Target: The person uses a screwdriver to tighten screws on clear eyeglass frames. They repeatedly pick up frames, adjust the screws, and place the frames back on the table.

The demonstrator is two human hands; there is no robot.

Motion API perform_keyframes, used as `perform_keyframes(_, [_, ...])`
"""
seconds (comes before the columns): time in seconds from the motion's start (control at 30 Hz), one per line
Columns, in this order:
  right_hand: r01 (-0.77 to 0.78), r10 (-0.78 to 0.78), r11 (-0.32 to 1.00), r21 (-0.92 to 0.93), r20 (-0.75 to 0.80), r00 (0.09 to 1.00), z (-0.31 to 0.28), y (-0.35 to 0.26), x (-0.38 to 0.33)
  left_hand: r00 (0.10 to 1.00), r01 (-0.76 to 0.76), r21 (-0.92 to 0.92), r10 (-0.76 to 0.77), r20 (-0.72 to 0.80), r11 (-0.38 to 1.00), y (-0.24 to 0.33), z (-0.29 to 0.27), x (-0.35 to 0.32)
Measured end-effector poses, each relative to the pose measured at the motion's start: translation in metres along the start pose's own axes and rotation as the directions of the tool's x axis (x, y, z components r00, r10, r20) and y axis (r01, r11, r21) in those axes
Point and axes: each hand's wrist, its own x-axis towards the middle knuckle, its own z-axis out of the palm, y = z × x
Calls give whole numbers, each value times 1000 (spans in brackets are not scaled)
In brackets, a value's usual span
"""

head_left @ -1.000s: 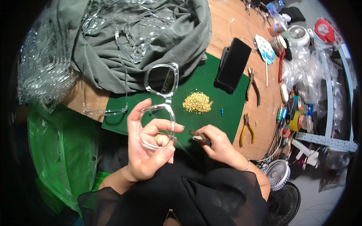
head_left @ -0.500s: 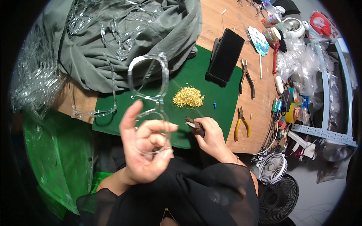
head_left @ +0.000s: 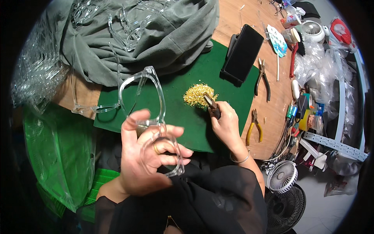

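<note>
two hands busy over the green mat [head_left: 233,101].
left hand [head_left: 146,162] curled around a clear eyeglass frame [head_left: 150,117]; right hand [head_left: 226,124] gripped small pliers [head_left: 212,104], tips touching the gold pile [head_left: 199,94] just ahead.

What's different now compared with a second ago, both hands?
The right hand has reached forward with its small pliers, whose tip now touches the pile of gold bits. The left hand still grips the clear glasses frame. The green mat and other tools haven't moved.

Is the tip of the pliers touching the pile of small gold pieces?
Touching. In the head view, the pliers in the right hand reach their tip into the edge of the gold pile, with no gap.
</note>
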Motion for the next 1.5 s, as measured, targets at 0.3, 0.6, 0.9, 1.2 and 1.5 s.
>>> perform_keyframes(0.3, [14, -15, 994, -104, -13, 1000, 5, -6, 0, 958, 276, 48, -279, 65, 960, -13, -5, 2])
perform_keyframes(0.6, [-19, -17, 608, 794, 37, 999, -53, -67, -6, 913, 385, 125, -398, 96, 914, -8, 9, -1])
perform_keyframes(0.9, [324, -302, 664, 674, -155, 941, -42, -76, -2, 886, 433, 97, -443, 136, 896, -3, 10, -10])
perform_keyframes(1.2, [435, -350, 507, 744, -284, 893, -31, -64, -6, 866, 439, 108, -452, 215, 892, -6, 4, -12])
perform_keyframes(1.5, [444, -427, 594, 671, -205, 881, -43, -68, -1, 877, 366, 310, -436, 200, 878, -2, 7, -14])
